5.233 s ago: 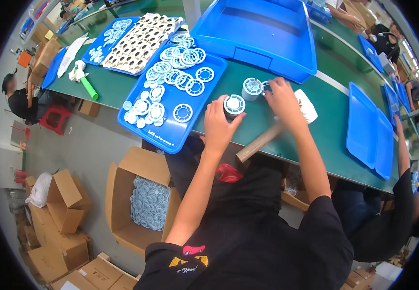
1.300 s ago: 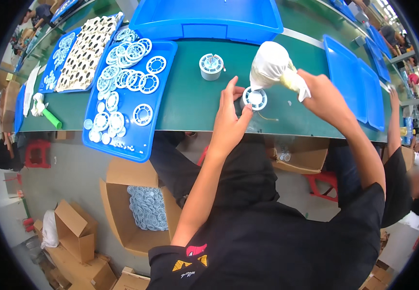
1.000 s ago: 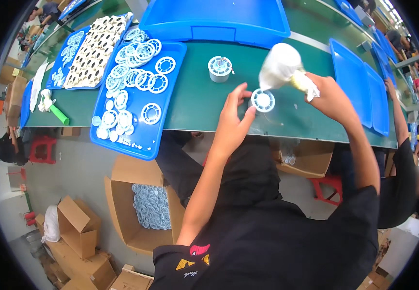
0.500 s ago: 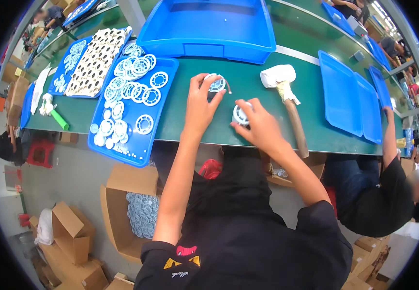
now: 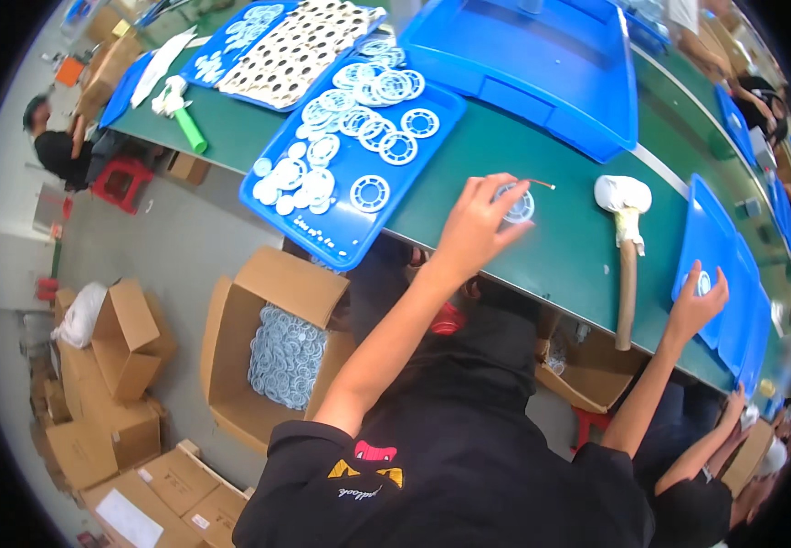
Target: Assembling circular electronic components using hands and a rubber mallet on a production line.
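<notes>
My left hand [image 5: 479,226] reaches across the green table [image 5: 560,247], its fingers closed around a small stack of white plastic rings [image 5: 516,205] with a thin red-tipped stick beside it. My right hand [image 5: 699,300] is stretched out to the right over a shallow blue tray [image 5: 724,247]. It holds one white ring [image 5: 704,282] at the fingertips. Between the hands a mallet [image 5: 626,228] with a cloth-wrapped white head and wooden handle lies on the table, untouched.
A blue tray of several white rings [image 5: 350,164] lies left of my left hand, with a deep blue bin [image 5: 542,64] behind it and a tray holding a punched sheet [image 5: 295,46]. Below the table stands an open cardboard box of rings [image 5: 286,356]. Another person's arm [image 5: 715,447] is at the right.
The mallet was put down on the table. My right hand carried a ring from the table's middle out to the right tray. My left hand stayed on the ring stack.
</notes>
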The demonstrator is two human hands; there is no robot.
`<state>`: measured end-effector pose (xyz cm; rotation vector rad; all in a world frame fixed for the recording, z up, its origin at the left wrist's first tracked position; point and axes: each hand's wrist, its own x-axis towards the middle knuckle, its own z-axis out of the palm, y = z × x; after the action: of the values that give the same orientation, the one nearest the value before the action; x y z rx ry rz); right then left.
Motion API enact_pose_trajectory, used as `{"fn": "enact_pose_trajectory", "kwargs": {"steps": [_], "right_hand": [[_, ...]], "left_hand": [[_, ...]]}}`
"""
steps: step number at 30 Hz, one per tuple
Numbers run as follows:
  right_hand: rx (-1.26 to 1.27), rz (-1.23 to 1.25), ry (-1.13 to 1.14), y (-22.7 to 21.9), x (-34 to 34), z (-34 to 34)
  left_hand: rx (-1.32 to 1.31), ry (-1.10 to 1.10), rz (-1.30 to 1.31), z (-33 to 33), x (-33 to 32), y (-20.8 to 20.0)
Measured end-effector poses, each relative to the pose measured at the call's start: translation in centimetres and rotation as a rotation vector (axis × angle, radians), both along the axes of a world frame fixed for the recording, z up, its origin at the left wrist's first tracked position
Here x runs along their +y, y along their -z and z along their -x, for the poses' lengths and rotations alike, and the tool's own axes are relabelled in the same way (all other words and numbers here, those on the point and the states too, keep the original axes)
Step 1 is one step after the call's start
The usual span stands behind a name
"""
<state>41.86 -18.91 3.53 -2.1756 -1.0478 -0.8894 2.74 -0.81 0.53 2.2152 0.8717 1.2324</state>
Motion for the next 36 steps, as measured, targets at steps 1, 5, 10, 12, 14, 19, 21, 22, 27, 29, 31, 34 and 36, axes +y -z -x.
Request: {"fn": "enact_pose_trajectory", "kwargs": {"steps": [1,5,10,12,14,19,21,22,27,29,31,34,36], "right_hand": [[0.171,-0.126,-0.173,-1.2,1.5,4.6],[0.431,0.03,-1.032,-6.1,8.2,26.1],[0.224,0.254,-1.556,-3.1,19.1,43.1],[0.151,0.314,-1.4,-1.2,24.3,46.0],[-0.014,0.577,-1.341,-1.6,28.5,46.0],[-0.065,0.617,-1.448,3.1,33.9,46.6],[0.057,0.818,-1.454,1.2,32.5,48.4],[0.079,0.783,-1.445,1.1,32.8,48.1],[0.033,0.51,-1.306,1.4,33.0,47.9],[0.115,0.338,-1.388,0.8,33.1,48.8],[0.139,0.403,-1.513,1.3,34.0,49.1],[-0.09,0.67,-1.367,2.1,35.4,51.5],[-0.232,0.664,-1.384,1.8,35.4,53.4]], "left_hand": [[0.004,-0.019,-0.016,0.3,0.0,0.2],[0.013,0.06,0.0,0.2,-0.1,0.2],[0.02,0.08,-0.055,0.8,-0.2,1.2],[0.028,0.058,-0.101,0.5,-0.3,1.8],[0.008,0.05,-0.071,0.1,-0.5,1.5],[-0.14,0.144,-0.058,-1.2,0.1,3.6],[-0.12,0.1,-0.05,0.0,0.3,4.3],[-0.064,0.077,-0.035,0.0,0.1,3.1],[-0.016,0.122,-0.097,-0.1,0.4,2.9],[-0.023,0.125,-0.113,0.1,0.4,3.3],[-0.034,0.137,-0.085,0.0,-0.3,2.6],[-0.01,0.125,-0.017,-0.5,-0.7,2.1],[-0.007,0.12,-0.019,0.1,-0.3,2.0]]}}
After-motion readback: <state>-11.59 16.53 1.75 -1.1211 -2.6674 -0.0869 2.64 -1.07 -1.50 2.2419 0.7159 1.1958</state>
